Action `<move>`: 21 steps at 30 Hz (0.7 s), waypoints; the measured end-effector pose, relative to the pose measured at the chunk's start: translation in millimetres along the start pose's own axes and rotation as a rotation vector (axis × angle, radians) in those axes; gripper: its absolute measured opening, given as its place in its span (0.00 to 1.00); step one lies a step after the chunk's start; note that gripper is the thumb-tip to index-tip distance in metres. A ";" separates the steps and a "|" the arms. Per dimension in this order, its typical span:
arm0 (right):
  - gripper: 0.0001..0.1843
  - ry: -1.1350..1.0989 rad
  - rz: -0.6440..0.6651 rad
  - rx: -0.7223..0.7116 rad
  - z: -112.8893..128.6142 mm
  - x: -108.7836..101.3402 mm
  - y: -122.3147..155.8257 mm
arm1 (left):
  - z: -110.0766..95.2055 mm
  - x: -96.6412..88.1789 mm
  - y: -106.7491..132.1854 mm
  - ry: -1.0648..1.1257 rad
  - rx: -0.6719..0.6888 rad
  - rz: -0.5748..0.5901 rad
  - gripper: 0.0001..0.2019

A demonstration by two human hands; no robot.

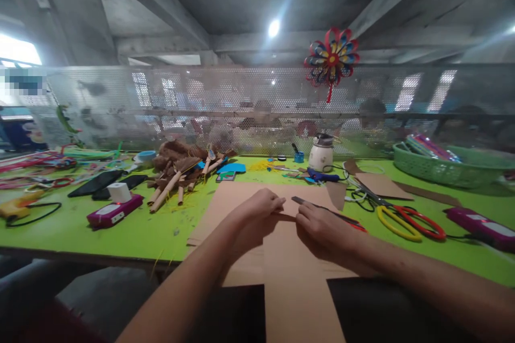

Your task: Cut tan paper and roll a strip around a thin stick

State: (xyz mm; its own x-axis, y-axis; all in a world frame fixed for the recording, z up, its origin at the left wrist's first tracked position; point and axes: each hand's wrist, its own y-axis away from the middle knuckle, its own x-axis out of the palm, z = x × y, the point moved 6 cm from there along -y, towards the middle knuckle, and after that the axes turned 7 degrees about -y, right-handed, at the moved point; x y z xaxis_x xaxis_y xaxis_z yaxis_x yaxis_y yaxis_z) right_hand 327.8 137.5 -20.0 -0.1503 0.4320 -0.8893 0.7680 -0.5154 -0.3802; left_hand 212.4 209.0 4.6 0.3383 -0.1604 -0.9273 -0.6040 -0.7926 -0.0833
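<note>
My left hand (267,204) is closed, its thumb and fingers pinching the upper edge of a long brown paper strip (295,273). The strip hangs down over the table edge towards my lap. My right hand (322,228) grips the same paper edge a little to the right, fingers curled. Along the back of that hand runs a dark-bladed tool (322,206) with red at its handle end; I cannot tell whether the hand holds it or it lies behind. Larger brown paper sheets (225,198) lie flat beneath both hands.
Large scissors (410,222) with yellow and red handles lie right, near a purple power strip (480,228). Another power strip (116,211) sits left, by a glue gun (20,203). Behind are brown paper rolls (173,187), a white bottle (321,154) and a green basket (450,171).
</note>
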 end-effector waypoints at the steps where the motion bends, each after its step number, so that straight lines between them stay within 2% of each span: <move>1: 0.07 -0.034 -0.034 0.015 1.8 -2.0 0.2 | 1.4 0.7 -0.5 0.012 0.006 0.027 0.20; 5: 0.08 -0.161 -0.139 0.056 3.9 -9.2 0.2 | 5.7 6.8 9.4 0.164 0.075 0.145 0.20; 10: 0.09 -0.282 -0.245 0.114 -0.8 -14.7 1.8 | 7.0 7.7 15.5 0.319 0.088 0.175 0.20; 14: 0.10 -0.475 -0.350 0.229 -10.4 -19.9 8.0 | 7.8 10.6 12.7 0.424 0.058 0.186 0.21; 17: 0.09 -0.675 -0.452 0.379 -31.9 -22.6 14.1 | 4.6 12.4 12.3 0.444 0.092 0.193 0.21; 19: 0.12 -0.830 -0.429 0.524 -49.3 -17.5 15.7 | 1.2 12.5 13.1 0.439 0.118 0.198 0.21; 21: 0.20 -1.001 -0.278 0.624 -58.9 -7.0 12.1 | -2.0 11.6 14.0 0.431 0.125 0.199 0.20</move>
State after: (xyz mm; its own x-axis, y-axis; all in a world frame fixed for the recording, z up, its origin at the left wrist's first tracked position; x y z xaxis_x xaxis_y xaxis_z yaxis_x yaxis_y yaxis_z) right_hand 374.8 171.7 -3.4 -0.8893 -0.0373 -0.4558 0.2426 -0.8833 -0.4011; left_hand 209.3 194.9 -6.5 0.4594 -0.5511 -0.6966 -0.7604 -0.6493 0.0122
